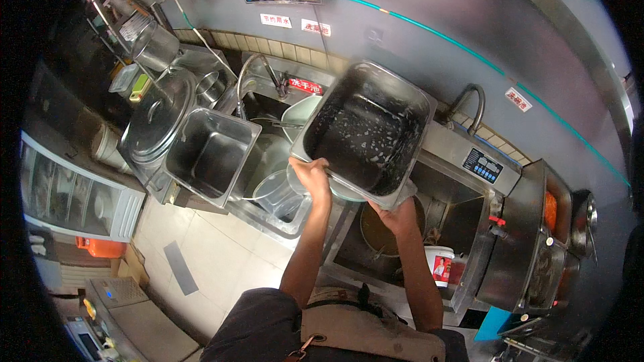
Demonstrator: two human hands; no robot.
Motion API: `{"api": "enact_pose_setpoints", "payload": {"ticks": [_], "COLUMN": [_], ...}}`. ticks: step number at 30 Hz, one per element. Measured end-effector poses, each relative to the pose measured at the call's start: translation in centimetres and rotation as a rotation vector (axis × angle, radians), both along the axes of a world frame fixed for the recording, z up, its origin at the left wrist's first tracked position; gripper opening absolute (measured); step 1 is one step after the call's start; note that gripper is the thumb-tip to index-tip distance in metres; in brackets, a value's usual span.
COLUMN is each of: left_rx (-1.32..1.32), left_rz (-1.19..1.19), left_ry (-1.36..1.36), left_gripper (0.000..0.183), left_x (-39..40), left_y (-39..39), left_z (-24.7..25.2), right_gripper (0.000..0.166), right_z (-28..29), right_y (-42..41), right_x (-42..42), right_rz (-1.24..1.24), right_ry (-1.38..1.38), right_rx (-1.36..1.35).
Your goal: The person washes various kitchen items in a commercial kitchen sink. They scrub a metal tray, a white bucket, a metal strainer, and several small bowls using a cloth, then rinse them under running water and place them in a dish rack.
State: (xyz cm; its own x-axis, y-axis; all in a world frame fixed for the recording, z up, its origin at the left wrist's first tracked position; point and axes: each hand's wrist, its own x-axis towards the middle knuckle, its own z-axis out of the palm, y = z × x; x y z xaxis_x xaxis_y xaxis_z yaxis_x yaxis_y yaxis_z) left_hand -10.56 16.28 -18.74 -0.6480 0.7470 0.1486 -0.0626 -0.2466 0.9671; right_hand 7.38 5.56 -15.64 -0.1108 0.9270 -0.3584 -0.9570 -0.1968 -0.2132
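Note:
Between my two hands is a deep rectangular stainless-steel pan (365, 136), held tilted above the sinks. White foam or bits cling to its wet inner surface. My left hand (313, 176) grips the pan's rim at its near left corner. At the near right corner my right hand (395, 213) supports the pan, with something pale and translucent by its fingers. A second, similar steel pan (209, 156) rests to the left on the counter and sink edge. Pale bowls, partly hidden, and a clear plastic container (279, 193) lie in the sink beside my left hand.
A curved faucet (251, 73) rises at the back left, another faucet (473, 105) at the back right. In the right sink stand a round pot (375, 231) and a white bucket (439, 264). A large round lid (161, 115) lies far left. Steel food bins (548, 256) line the right side.

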Motion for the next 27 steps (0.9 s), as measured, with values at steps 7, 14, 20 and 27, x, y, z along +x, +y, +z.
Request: {"api": "enact_pose_setpoints", "payload": {"ticks": [7,14,20,27], "left_rx": [-0.101,-0.106,-0.126,-0.1], "left_rz": [-0.164,-0.275,-0.287,-0.33], "left_ry": [-0.275,-0.386,-0.395,-0.372], "left_gripper": [0.038,0.04,0.036,0.038], "left_x": [0.8,0.5,0.3,-0.9], "left_y": [-1.0,-1.2,-1.4,-1.5], "left_z": [4.6,6.0,5.4,4.9], "right_gripper": [0.047,0.046,0.049,0.044], "right_z": [-0.2,-3.6,-3.8,-5.7], "right_y": [0.0,0.3,-0.6,-2.4], "right_x": [1.0,2.7,2.3,2.9], "right_rz": [0.002,0.077,0.034,-0.024], "right_ry": [-0.25,0.008,-0.502,-0.077], "right_rx": [0.109,0.172,0.195,0.024]}}
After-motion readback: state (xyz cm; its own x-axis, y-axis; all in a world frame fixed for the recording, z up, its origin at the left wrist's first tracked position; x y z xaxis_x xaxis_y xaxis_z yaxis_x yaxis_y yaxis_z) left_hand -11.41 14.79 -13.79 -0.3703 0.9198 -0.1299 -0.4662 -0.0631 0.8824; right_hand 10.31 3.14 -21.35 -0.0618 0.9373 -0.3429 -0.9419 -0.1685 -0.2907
